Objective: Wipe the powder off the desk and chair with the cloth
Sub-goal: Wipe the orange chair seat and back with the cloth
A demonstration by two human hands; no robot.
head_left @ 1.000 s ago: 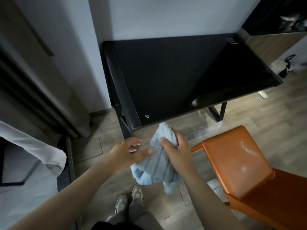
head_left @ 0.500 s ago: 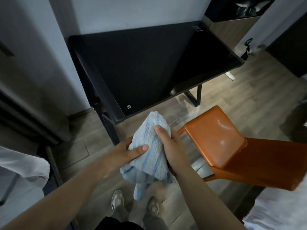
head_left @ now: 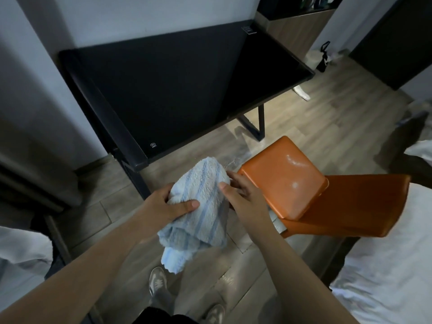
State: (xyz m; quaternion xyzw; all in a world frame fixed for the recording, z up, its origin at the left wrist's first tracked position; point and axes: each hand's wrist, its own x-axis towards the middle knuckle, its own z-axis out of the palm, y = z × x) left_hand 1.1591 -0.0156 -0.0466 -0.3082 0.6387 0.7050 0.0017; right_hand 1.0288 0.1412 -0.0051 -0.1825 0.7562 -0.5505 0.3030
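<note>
While both my left hand (head_left: 163,206) and right hand (head_left: 245,202) gripped the bunched cloth (head_left: 201,206) just beside the chair (head_left: 280,183), I judged its loose tail could drag the seat's powder (head_left: 295,162) onto the floor (head_left: 327,118).

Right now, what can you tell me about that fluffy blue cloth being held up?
The light blue fluffy cloth looks like soft terry with faint darker stripes. Bunched into a loose wad, it hangs in the air by the front corner of the black desk, left of the orange padded chair, touching neither. The left hand grips its left side, thumb across the front; the right hand pinches its right edge. A loose end dangles toward the grey shoes.
</note>
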